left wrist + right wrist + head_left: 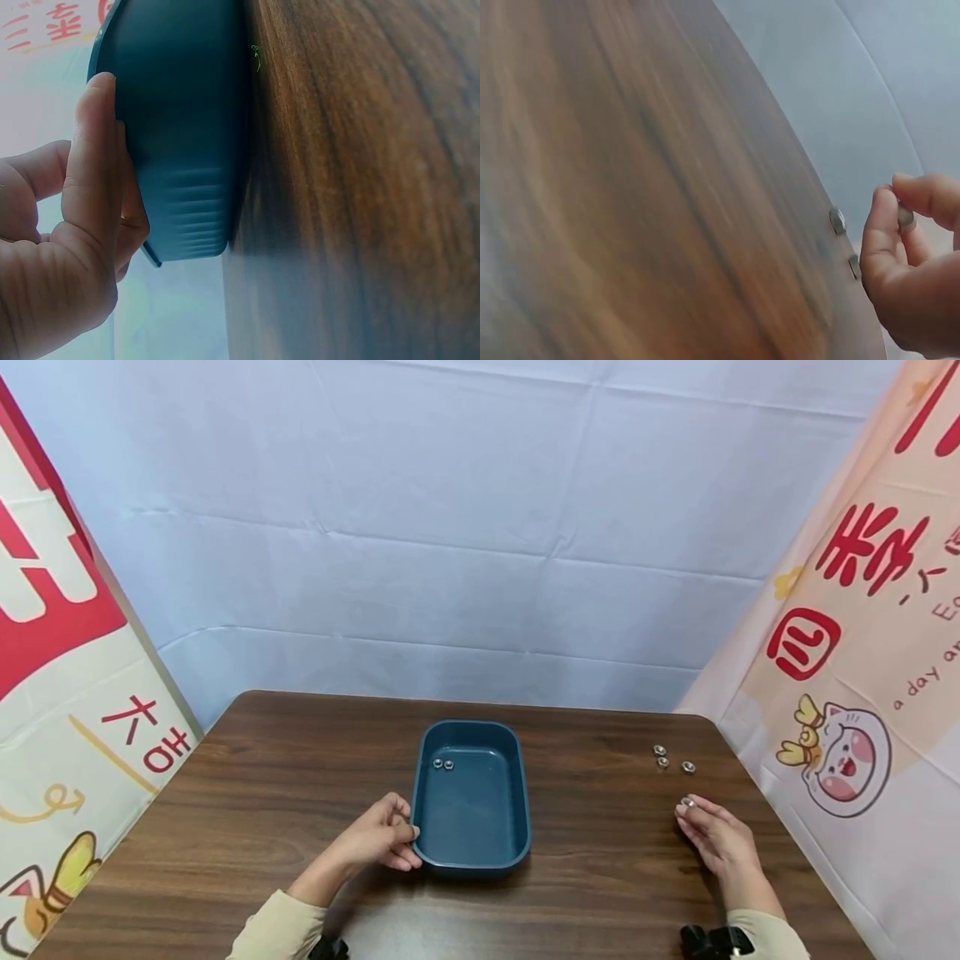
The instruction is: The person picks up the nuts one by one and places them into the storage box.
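Though small, nut (906, 217) btwn R fingers (934, 198)

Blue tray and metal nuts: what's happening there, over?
Left hand holding blue tray, left side. Right hand pinching one nut. Two nuts in tray, three nuts on table. Nothing seen between right hand and tray.

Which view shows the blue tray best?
Head: blue tray seen from above, nearly whole rim and inside visible. Left wrist shows only its outer side and some rim, cropped at top; right wrist shows none.

Beige sleeves (279, 930) end beside black wrist devices (716, 942).
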Demonstrator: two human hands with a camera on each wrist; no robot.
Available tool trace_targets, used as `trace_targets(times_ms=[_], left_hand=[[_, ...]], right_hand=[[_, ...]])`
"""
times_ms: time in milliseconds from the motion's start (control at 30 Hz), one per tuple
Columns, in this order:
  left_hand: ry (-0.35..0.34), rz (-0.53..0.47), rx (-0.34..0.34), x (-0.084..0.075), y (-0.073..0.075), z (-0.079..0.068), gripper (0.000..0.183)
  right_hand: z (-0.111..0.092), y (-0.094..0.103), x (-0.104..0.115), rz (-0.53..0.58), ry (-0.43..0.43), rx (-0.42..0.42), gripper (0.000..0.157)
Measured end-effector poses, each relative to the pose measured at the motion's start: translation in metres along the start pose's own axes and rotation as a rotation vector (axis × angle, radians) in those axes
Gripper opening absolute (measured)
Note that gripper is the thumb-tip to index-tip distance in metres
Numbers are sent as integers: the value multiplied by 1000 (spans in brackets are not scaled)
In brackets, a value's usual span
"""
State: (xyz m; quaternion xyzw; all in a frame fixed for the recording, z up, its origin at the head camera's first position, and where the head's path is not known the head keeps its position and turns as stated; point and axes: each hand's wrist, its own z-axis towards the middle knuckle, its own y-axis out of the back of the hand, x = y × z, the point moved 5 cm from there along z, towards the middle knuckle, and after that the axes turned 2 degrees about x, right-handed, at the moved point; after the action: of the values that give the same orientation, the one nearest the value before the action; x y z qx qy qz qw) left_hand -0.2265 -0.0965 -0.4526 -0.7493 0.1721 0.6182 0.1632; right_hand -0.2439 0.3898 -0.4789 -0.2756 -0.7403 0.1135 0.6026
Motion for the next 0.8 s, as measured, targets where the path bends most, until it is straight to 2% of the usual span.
trace_targets(times_ms=[200,533,667,800], left_hand=[[-2,3,3,0,1,1,26],[-3,-4,6,-1,-1,-2,27],[-4,-4,6,-2,-1,-2,25],[-3,-3,3,-3,-1,-3,26]], right_hand=[[-3,-19,-5,33,15,23,32],[-8,-47,-18,-42,98,-74,27],[-9,-56,-23,-62,105,-55,30],[-10,-67,-26,-63,116,15,35]])
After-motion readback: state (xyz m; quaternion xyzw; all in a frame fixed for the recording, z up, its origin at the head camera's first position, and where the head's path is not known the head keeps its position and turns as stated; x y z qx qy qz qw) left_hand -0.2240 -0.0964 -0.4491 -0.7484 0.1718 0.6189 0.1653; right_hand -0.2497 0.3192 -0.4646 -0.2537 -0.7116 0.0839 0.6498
